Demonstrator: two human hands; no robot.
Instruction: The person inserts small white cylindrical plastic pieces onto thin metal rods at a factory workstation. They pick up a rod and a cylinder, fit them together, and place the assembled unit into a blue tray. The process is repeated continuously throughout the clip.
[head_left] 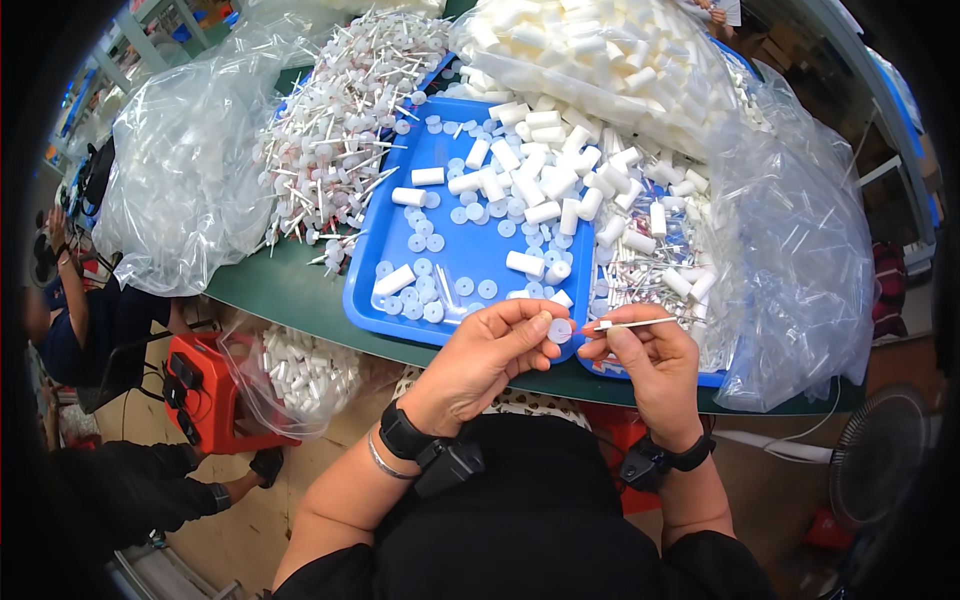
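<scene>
- Small white round plastic disc [560, 330]: pinched between left hand [490, 355] thumb and forefinger tips; looks light, stiff, slippery, best gripped by its rim.
- Thin white plastic stick [630, 323]: pinched by right hand [650, 360] fingertips, tip just beside the disc; probably bends easily.
- Blue plastic tray [365, 290] beyond the fingers holds loose discs and white tubes.

Green table [300, 295]: blue tray [470, 255], clear plastic bags [185, 170], white parts.

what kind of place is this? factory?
Probably a small-parts hand-assembly bench. A blue tray holds loose white discs and tubes, clear bags bulge with identical parts, and the left hand pinches a disc while the right hand holds a thin stick.
</scene>
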